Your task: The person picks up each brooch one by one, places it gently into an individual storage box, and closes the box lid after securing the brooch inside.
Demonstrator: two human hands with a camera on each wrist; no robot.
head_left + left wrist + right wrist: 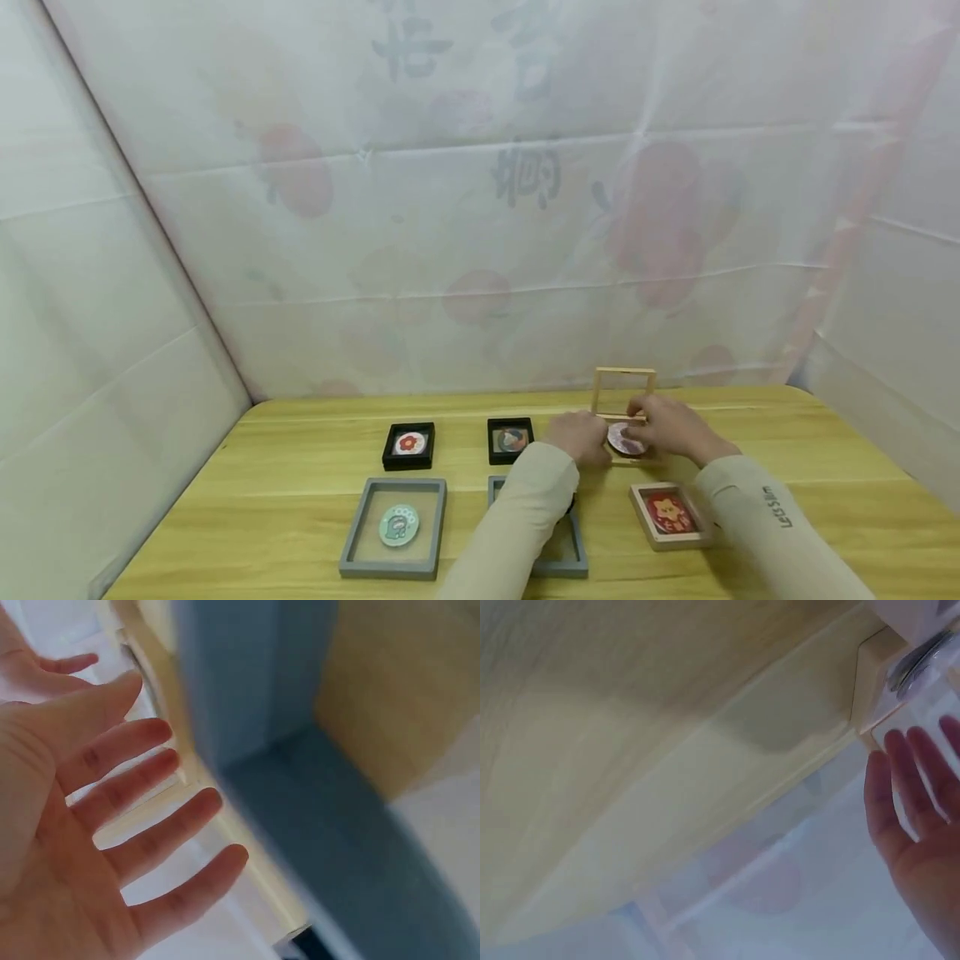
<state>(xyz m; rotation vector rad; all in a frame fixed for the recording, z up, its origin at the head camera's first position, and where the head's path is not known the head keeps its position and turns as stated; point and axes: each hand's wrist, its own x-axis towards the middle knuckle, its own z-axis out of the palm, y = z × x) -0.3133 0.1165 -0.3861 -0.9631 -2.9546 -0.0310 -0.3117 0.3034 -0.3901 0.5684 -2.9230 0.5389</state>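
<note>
A light wood display frame (626, 370) stands at the back right with its lid raised upright. Within its lower part lies a round pale purple badge (619, 437). My left hand (577, 437) is at the frame's left side; the left wrist view has its fingers spread and nearly straight. From the right, my right hand (667, 425) reaches over the badge, with a fingertip overlapping the badge and another close to the lid. Extended fingers of this hand show beside the frame in the right wrist view, where the thumb is hidden.
Two small black frames (408, 467) hold round badges at the back. In front are a grey frame (390, 572) with a green badge and another grey frame (558, 569), partly under my left sleeve. A wooden frame (678, 544) with a red picture lies near my right forearm. Fabric walls surround the table.
</note>
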